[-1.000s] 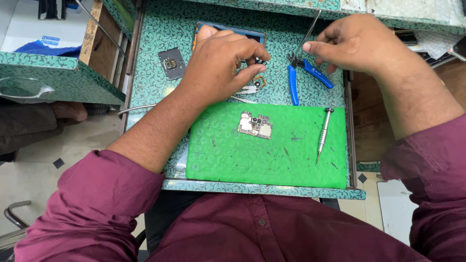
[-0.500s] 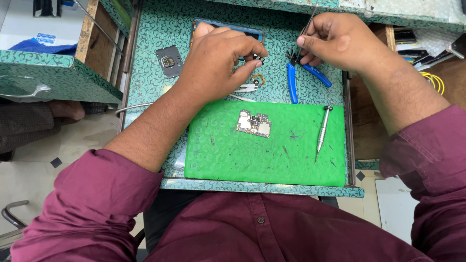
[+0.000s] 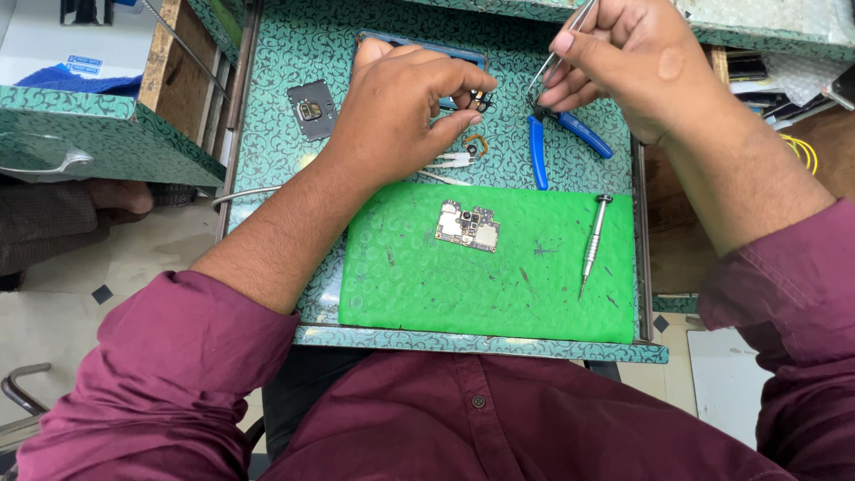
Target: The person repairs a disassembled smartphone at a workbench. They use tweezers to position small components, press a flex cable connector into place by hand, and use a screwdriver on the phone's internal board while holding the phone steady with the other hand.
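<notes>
A small dark part (image 3: 482,101) sits pinched between the thumb and fingers of the left hand (image 3: 405,107). The part is tiny, so what it is cannot be told. It is held just above the blue-edged phone body (image 3: 419,43) that lies flat on the patterned teal table (image 3: 294,196), mostly hidden under that hand.

The right hand (image 3: 628,67) is just beside it, a little higher and to the right. Its fingers are closed around thin metal tweezers (image 3: 557,55) — the tips point down toward the small part and stop very near it. The two hands are close but do not touch.

Under the hands lie blue-handled pliers (image 3: 540,153), a small orange ring (image 3: 476,145) and white plastic tweezers (image 3: 451,161). Nearer to the person is a green mat (image 3: 401,285). A small circuit board (image 3: 468,226) lies on it near the top middle, and a silver screwdriver (image 3: 591,245) lies on its right side, well apart from the board.

To the left of the phone body lies a dark grey square cover (image 3: 311,110). Far up at the left, on a white surface, there are small blue and white labels (image 3: 85,64) beside a blue cloth (image 3: 67,82) — long, thin strips.
</notes>
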Demonstrator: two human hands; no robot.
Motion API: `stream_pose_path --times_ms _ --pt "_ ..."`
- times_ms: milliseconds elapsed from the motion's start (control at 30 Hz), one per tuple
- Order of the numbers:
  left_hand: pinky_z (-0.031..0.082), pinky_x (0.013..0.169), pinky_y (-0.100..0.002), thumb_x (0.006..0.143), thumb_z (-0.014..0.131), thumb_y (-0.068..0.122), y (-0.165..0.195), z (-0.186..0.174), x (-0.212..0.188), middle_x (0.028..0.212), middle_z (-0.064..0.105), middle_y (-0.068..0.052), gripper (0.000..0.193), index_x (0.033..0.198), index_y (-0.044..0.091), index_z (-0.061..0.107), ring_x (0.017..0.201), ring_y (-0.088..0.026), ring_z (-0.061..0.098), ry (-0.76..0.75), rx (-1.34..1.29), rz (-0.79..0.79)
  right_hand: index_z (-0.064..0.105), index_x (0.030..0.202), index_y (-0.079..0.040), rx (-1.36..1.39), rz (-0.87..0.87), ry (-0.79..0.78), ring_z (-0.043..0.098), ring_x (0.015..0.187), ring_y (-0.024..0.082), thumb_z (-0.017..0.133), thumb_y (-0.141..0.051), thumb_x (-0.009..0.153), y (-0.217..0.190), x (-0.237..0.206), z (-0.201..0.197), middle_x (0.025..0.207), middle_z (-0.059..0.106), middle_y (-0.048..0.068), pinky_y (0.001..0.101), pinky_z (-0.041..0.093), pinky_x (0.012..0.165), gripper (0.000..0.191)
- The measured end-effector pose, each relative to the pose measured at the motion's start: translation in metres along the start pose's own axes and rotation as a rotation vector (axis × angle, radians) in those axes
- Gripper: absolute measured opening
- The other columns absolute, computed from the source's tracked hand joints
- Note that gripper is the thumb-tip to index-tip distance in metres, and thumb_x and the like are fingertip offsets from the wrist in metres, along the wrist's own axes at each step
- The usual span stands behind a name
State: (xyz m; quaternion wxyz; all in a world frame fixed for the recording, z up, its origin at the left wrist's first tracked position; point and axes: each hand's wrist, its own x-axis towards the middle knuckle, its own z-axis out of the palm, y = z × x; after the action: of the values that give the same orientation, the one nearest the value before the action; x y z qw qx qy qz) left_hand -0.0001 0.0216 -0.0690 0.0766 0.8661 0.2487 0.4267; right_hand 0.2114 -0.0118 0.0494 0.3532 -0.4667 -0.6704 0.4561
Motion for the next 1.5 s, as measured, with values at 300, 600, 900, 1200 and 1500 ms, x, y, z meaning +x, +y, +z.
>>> stream_pose_path --times_ms 300,600,900,1200,1500 --pt "0.049 0.061 -0.022 0.091 0.084 0.008 0.0 0.006 0.005 0.092 0.076 0.002 0.029 0.118 0.011 0.075 0.065 -0.004 0.062 -0.003 -0.363 -0.193 0.053 0.113 -0.001 0.138 -0.192 -0.047 0.075 0.084 0.023 0.066 -0.008 0.113 0.014 -0.006 0.004 0.095 0.068 0.014 0.0345 0.065 0.075 0.014" --pt "0.046 0.059 -0.019 0.09 0.086 0.008 0.001 0.006 0.005 0.088 0.074 0.002 0.029 0.116 0.007 0.074 0.066 -0.002 0.058 -0.013 -0.409 -0.209 0.053 0.118 -0.001 0.003 -0.336 0.016 0.072 0.1 0.019 0.065 -0.006 0.109 0.02 -0.011 0.001 0.108 0.066 0.008 0.0337 0.066 0.092 0.016" --pt "0.048 0.061 -0.019 0.091 0.086 0.01 -0.002 0.007 0.004 0.091 0.075 0.001 0.03 0.119 0.007 0.074 0.069 -0.002 0.061 -0.018 -0.442 -0.181 0.052 0.119 0.0 -0.131 -0.411 -0.014 0.073 0.096 0.016 0.068 -0.004 0.111 0.023 -0.014 -0.002 0.104 0.067 0.008 0.029 0.062 0.087 0.019" --pt "0.047 0.064 -0.018 0.092 0.084 0.005 -0.005 0.014 0.002 0.1 0.077 0.0 0.031 0.121 0.006 0.073 0.075 0.0 0.061 -0.031 -0.565 -0.28 0.053 0.116 0.002 -0.212 -0.432 -0.017 0.073 0.096 0.016 0.069 -0.004 0.111 0.023 -0.013 -0.002 0.105 0.068 0.011 0.0287 0.061 0.086 0.018" --pt "0.048 0.065 -0.017 0.092 0.085 0.006 -0.006 0.016 0.002 0.1 0.078 -0.001 0.031 0.122 0.007 0.074 0.075 0.0 0.061 -0.045 -0.596 -0.288 0.055 0.107 0.003 -0.2 -0.557 -0.08 0.071 0.107 0.017 0.068 -0.001 0.109 0.023 -0.013 -0.003 0.11 0.07 0.014 0.0291 0.06 0.094 0.014"
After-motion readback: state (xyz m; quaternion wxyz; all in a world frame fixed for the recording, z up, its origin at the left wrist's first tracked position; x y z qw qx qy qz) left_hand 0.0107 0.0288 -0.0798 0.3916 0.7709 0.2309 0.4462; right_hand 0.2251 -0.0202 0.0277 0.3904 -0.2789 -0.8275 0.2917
